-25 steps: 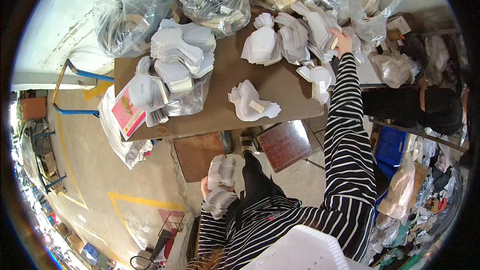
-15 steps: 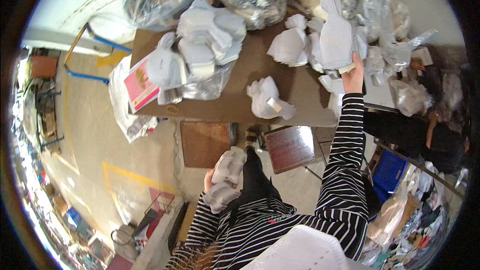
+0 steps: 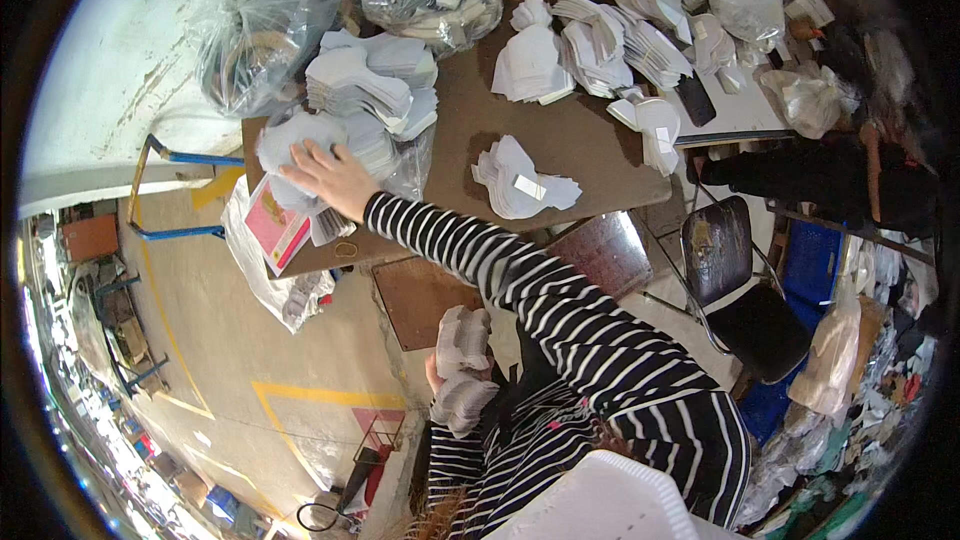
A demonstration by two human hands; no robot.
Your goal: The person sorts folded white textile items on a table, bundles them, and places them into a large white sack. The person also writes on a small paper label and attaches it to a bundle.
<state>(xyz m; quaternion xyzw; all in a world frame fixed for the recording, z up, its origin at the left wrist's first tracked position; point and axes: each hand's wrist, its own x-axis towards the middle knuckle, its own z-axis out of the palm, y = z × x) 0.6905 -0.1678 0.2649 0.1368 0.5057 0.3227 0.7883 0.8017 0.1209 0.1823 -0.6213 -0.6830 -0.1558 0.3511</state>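
R hand point(image 3: 330, 178), fingers spread flat, presses on a stack of white cut-outs point(image 3: 300, 145) at the brown table's point(image 3: 590, 150) left edge. L hand point(image 3: 440, 380) is clamped on a white bundle point(image 3: 462, 370) near the lap. Pink-red flat pkg point(image 3: 272, 228) lies just below the stack; clear bags point(image 3: 270, 40) behind; small pile w/ pale label point(image 3: 520, 180) mid-table.

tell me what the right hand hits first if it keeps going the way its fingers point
The right hand already rests on a white cutout stack; straight on, it would probably meet the clear bag behind, though depth is unclear.
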